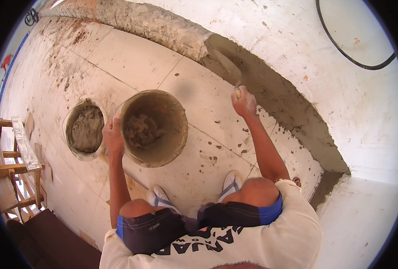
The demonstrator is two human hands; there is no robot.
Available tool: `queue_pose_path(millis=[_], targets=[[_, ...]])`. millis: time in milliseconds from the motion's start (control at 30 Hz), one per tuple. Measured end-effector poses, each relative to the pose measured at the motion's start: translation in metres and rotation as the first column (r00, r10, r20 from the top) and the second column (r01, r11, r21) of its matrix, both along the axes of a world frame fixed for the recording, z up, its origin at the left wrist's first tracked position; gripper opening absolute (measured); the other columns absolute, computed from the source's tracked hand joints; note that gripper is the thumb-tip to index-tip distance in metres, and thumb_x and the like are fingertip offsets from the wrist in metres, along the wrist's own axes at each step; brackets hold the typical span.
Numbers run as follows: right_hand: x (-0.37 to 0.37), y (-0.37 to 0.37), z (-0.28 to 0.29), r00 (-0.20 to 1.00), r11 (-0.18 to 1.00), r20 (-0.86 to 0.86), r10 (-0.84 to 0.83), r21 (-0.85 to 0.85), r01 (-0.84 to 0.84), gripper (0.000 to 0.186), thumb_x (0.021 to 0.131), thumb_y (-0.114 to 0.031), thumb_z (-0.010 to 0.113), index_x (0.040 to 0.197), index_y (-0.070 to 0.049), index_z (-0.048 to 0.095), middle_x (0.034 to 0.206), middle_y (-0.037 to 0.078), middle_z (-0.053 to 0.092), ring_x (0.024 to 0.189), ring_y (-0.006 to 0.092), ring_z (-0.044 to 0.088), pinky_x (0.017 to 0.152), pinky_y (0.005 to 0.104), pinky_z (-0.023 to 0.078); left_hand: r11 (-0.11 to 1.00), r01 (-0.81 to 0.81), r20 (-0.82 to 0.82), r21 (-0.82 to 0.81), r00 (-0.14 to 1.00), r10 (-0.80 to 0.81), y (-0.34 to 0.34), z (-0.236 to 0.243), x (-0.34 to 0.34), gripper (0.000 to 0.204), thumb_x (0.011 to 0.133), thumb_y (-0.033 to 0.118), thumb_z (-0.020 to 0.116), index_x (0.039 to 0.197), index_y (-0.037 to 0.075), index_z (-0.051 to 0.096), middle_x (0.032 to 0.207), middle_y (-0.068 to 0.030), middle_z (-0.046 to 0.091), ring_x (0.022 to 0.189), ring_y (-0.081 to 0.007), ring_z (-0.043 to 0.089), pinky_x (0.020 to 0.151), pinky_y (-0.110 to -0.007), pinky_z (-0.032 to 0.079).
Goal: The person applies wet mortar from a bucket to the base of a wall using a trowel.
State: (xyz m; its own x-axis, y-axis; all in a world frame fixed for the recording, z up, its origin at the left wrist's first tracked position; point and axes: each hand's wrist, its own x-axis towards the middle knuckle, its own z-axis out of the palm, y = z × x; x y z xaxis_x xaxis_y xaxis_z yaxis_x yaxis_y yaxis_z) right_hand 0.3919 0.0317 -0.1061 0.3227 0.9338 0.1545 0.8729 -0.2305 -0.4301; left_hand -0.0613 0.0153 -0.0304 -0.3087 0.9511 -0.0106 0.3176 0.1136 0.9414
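Note:
My left hand (113, 130) grips the near-left rim of a large bucket (175, 112), its fingers closed over the edge. Inside the bucket, some wet grey mortar (145, 130) lies at the bottom. Farther right, my right hand (244, 101) is wrapped round the handle of a trowel (228, 64). The trowel's blade points away from me, over or against a strip of wet mortar (271, 87) along the foot of the wall. Whether the blade touches the mortar I cannot tell. Left of the bucket stands a second, smaller bucket (101, 117), heaped with mortar.
Mortar splatters dot the tiled floor (203, 157) around my sandalled feet. A rough, unsmoothed strip (154, 22) continues along the wall to the far left. Wooden scaffolding or a trestle (17, 168) stands at the left edge. A black hose (342, 51) curves at the upper right.

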Motion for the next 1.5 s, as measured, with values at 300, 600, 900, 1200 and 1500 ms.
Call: queue_pose_path(millis=[300,600,900,1200,1500], targets=[[-0.008,0.045,-0.030,0.999,0.997,-0.003,-0.044,-0.056,0.044,0.041,0.091,-0.037,0.060,0.115,-0.004,0.056,0.108,0.023,0.067,0.099,0.0430,0.066,0.087,0.0516,0.052,0.998,-0.001,-0.043,-0.059,0.999,-0.001,-0.004,0.016,0.008,0.042,0.102,0.036,0.057,0.075,0.004,0.053,0.071,0.0057,0.039,0.069,-0.0078,0.035,0.061,-0.028,0.032],[0.020,0.007,-0.026,0.988,0.985,0.079,-0.134,0.119,0.124,0.040,0.092,-0.037,0.062,0.115,-0.006,0.056,0.106,0.022,0.067,0.094,0.0424,0.067,0.082,0.0527,0.054,0.999,-0.023,-0.015,-0.042,1.000,0.022,-0.002,-0.004,-0.006,0.041,0.104,0.033,0.055,0.075,0.004,0.053,0.068,0.0071,0.037,0.065,-0.0056,0.031,0.057,-0.027,0.028],[0.047,-0.028,0.003,0.958,0.946,0.201,-0.206,0.293,0.142,0.037,0.091,-0.037,0.066,0.112,-0.007,0.058,0.101,0.020,0.067,0.084,0.0412,0.068,0.070,0.0493,0.056,0.999,0.025,0.014,-0.026,1.000,-0.025,0.000,-0.003,-0.003,0.038,0.104,0.032,0.055,0.082,0.001,0.062,0.071,0.0060,0.046,0.068,-0.0057,0.037,0.060,-0.026,0.034],[0.043,-0.064,0.015,0.929,0.915,0.257,-0.266,0.371,0.160,0.035,0.089,-0.031,0.071,0.110,-0.008,0.057,0.101,0.016,0.062,0.086,0.0397,0.066,0.069,0.0493,0.055,0.999,0.026,0.009,-0.020,1.000,-0.026,0.001,-0.007,-0.010,0.038,0.104,0.032,0.056,0.090,-0.002,0.065,0.075,0.0050,0.050,0.070,-0.0065,0.039,0.062,-0.027,0.036],[0.013,-0.026,-0.008,0.964,0.993,0.266,-0.018,0.117,-0.013,0.037,0.086,-0.031,0.070,0.114,-0.011,0.058,0.107,0.017,0.060,0.087,0.0386,0.068,0.073,0.0494,0.056,0.999,0.000,0.087,-0.041,0.996,0.004,0.000,-0.009,-0.006,0.037,0.103,0.034,0.057,0.087,0.001,0.065,0.073,0.0070,0.046,0.068,-0.0049,0.036,0.060,-0.025,0.033]])
